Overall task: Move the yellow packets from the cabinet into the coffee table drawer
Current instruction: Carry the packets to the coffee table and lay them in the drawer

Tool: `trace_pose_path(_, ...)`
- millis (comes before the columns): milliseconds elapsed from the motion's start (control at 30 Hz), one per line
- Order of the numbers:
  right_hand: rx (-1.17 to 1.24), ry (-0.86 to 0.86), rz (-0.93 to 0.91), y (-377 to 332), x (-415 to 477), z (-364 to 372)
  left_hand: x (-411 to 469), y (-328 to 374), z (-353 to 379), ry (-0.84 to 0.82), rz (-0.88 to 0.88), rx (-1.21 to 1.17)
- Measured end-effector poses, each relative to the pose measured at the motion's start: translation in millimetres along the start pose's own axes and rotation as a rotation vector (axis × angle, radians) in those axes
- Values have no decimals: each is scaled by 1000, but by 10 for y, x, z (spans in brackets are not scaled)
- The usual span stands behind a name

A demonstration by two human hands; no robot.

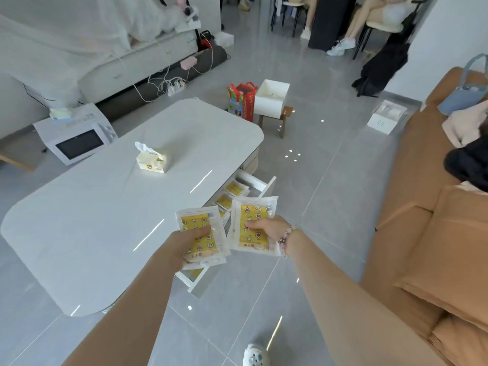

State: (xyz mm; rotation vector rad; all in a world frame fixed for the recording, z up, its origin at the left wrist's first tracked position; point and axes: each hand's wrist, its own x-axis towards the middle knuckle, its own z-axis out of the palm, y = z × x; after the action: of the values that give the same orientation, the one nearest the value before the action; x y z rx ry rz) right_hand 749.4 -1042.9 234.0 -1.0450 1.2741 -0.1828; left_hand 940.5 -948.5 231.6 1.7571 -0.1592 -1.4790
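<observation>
left grip (184, 240): we see it closed round a small stack of yellow packets (199, 233), thumb pressed on the top one, fingers hidden beneath.
right grip (266, 229): closed on a second bunch of packets (253, 220), thumb lying across the printed face; a beaded bracelet (284, 237) sits at the wrist.
packet look: we read each as a clear plastic sleeve with wide white borders round a yellow panel printed with small stars, moons and flower shapes; a pale strip with dark lettering runs along the lower edge, too small for us to read.
packet position: both bunches are held in the air, side by side and nearly touching, above the open drawer (266, 186).
drawer: pulled out from the long side of the white counter (118, 207); we see more yellow packets in the drawer (233, 188) lying flat in a row, partly covered by the held ones.
counter top: glossy white with rounded corners; a tissue pack (151, 161) stands on it, well apart from the drawer.
surroundings: grey tiled floor (330, 180), a tan sofa (427, 220) to the right, a white microwave (79, 140) on the floor beyond the counter.
</observation>
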Motion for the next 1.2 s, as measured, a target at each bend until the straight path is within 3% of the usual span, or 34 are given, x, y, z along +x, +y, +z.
trace_pose_path(533,32,-57,46,-392,919,-756,1029,608,621,-20,-38,83)
trace_pose_path(900,-59,-1,135,-814,1811,-799,1859,1184,854,-30,-99,91)
trace_pose_path(1200,-46,-73,172,-876,2392,-813,2347,1450,883,3,-132,86)
